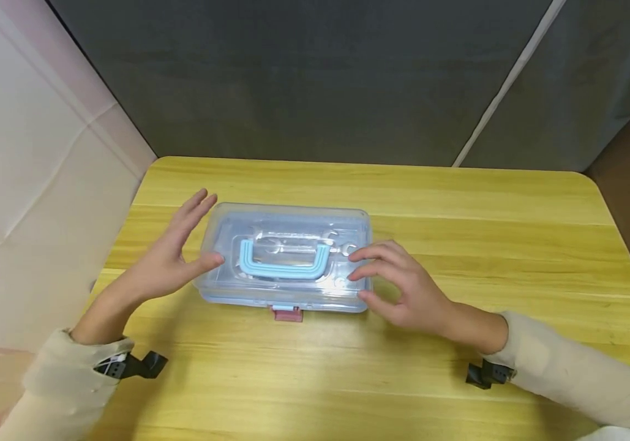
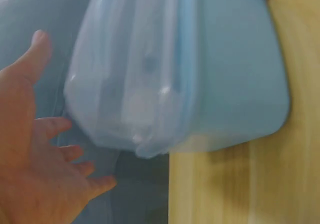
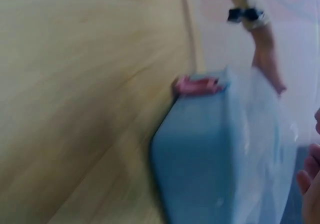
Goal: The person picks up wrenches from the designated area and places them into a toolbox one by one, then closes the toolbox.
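Observation:
A blue toolbox [image 1: 342, 288] with a clear lid sits on the table, its light-blue handle [image 1: 284, 270] folded flat on top. Through the lid, metal wrenches [image 1: 298, 234] show. A pink latch [image 1: 289, 315] juts out at the front. My left hand [image 1: 168, 260] is held at the box's left end, fingers spread and thumb over the lid's edge. At the opposite end, my right hand [image 1: 403, 285] has its fingers loosely bent, tips over the lid's right edge, nothing between them. The left wrist view shows the left hand [image 2: 40, 149] apart from the box's clear lid [image 2: 135, 74].
The yellow wood-grain table [image 1: 485, 257] extends around the box on all sides. Behind it stands a dark grey panel [image 1: 292, 79] with a pale strip, and a whitish sheet [image 1: 33, 141] hangs on the left. Small black cameras are strapped to both wrists.

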### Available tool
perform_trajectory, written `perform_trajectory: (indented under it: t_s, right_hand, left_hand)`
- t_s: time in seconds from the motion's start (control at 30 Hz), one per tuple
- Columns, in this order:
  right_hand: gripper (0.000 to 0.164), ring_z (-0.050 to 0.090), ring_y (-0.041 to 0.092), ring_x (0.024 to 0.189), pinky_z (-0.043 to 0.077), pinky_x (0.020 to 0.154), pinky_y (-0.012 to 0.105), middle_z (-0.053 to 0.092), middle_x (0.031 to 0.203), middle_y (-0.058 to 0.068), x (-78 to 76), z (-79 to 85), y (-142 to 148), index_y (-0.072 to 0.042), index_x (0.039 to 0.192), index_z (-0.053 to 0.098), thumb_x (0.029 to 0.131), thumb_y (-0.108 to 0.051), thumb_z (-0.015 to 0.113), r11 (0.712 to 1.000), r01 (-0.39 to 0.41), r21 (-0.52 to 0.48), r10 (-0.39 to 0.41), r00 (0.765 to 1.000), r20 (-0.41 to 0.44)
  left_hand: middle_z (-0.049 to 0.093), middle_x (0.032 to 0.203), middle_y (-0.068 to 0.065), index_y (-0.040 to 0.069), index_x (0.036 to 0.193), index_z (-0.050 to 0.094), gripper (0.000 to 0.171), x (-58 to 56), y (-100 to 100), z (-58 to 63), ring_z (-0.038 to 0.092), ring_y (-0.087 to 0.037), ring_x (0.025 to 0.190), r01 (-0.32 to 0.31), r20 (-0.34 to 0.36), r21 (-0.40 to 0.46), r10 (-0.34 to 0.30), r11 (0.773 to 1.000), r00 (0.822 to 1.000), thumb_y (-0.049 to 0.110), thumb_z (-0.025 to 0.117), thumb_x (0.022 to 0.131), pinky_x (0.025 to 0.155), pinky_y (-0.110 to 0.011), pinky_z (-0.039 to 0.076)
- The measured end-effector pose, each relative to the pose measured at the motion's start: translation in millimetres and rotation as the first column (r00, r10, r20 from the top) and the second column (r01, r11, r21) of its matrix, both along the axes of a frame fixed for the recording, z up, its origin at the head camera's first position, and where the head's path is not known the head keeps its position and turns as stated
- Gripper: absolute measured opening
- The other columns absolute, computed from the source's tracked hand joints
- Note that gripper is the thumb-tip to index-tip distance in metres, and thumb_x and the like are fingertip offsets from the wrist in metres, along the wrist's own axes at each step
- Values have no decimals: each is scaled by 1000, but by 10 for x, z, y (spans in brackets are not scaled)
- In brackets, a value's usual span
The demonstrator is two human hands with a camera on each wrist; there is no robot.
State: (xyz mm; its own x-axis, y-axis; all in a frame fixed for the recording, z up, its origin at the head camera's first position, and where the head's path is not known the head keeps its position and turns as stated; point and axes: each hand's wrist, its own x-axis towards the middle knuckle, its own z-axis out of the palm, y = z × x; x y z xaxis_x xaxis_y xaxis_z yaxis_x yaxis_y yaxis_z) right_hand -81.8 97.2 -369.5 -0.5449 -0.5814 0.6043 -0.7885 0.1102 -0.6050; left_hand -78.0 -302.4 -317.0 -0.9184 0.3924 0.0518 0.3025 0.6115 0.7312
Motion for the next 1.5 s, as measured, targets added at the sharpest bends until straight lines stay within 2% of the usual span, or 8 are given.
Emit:
perform_trajectory:
  t_s: [0.07, 0.27, 0.47, 0.67, 0.87, 1.07, 1.2, 1.5]
  right_hand:
    - [22, 59, 26, 112, 48, 99, 33, 67, 118, 12, 68, 58, -51, -7, 109, 70, 103, -26, 60, 999, -45, -27, 44, 999, -14]
    - [20, 64, 18, 101, 55, 85, 25, 68, 114, 10, 278, 129, -217, -1, 118, 66, 101, -6, 57, 967, -252, -37, 253, 967, 12]
    - [33, 64, 9, 97, 53, 85, 19, 67, 119, 5, 441, 12, -340, -5, 128, 62, 96, 3, 61, 924, -371, 92, 340, 908, 245]
    - [38, 65, 10, 102, 54, 84, 17, 65, 120, 11, 510, -154, -449, -1, 136, 56, 99, -5, 63, 881, -406, 243, 218, 805, 552]
    - [49, 59, 15, 108, 53, 84, 17, 59, 122, 9, 491, -227, -549, 0, 141, 50, 97, -10, 69, 831, -385, 401, 55, 775, 630]
    - [66, 57, 20, 107, 53, 79, 19, 57, 123, 13, 500, -305, -655, 4, 150, 38, 94, -10, 70, 856, -337, 392, -19, 737, 675]
    - [70, 57, 23, 112, 53, 84, 22, 55, 125, 12, 531, -310, -720, 5, 150, 37, 92, -11, 71, 893, -306, 329, -61, 643, 763]
    - [25, 63, 13, 95, 53, 84, 20, 65, 106, 11, 563, -429, -803, 6, 112, 58, 90, 4, 69, 961, -251, 113, 20, 471, 882]
  left_hand:
    - [-1, 170, -13, 11, 164, 15, 95, 11, 61, -36, -5, -39, 155, 8, -22, -26, -8, 1000, 1000, 24, 76, 93, 113, -77, 6]
    - [-6, 171, -7, 12, 164, 11, 92, 42, 184, -139, -15, -32, 154, 27, -26, -121, -30, 992, 999, 32, 71, 97, 115, -75, 3]
    - [-8, 171, -6, 13, 164, 10, 89, 37, 222, -155, -14, -31, 155, 23, -30, -168, -28, 985, 999, 33, 67, 99, 114, -76, 8]
    - [-6, 171, -7, 12, 164, 10, 89, 24, 250, -174, -12, -32, 155, 23, -48, -188, -33, 982, 998, 34, 66, 99, 113, -76, 12]
    - [-4, 171, -7, 13, 164, 11, 89, 24, 256, -202, -12, -31, 155, 18, -56, -191, -29, 981, 998, 33, 67, 99, 113, -76, 13]
    - [-5, 171, -6, 13, 164, 10, 90, 14, 253, -208, -13, -31, 155, 29, -56, -165, -39, 986, 998, 31, 68, 98, 113, -76, 12]
    - [-5, 171, -6, 12, 164, 10, 90, 10, 246, -209, -13, -31, 155, 36, -50, -140, -43, 989, 998, 28, 69, 98, 113, -76, 11]
    - [-4, 171, -5, 13, 164, 12, 90, 24, 231, -221, -12, -31, 155, 21, -51, -144, -28, 989, 998, 29, 70, 97, 113, -76, 11]
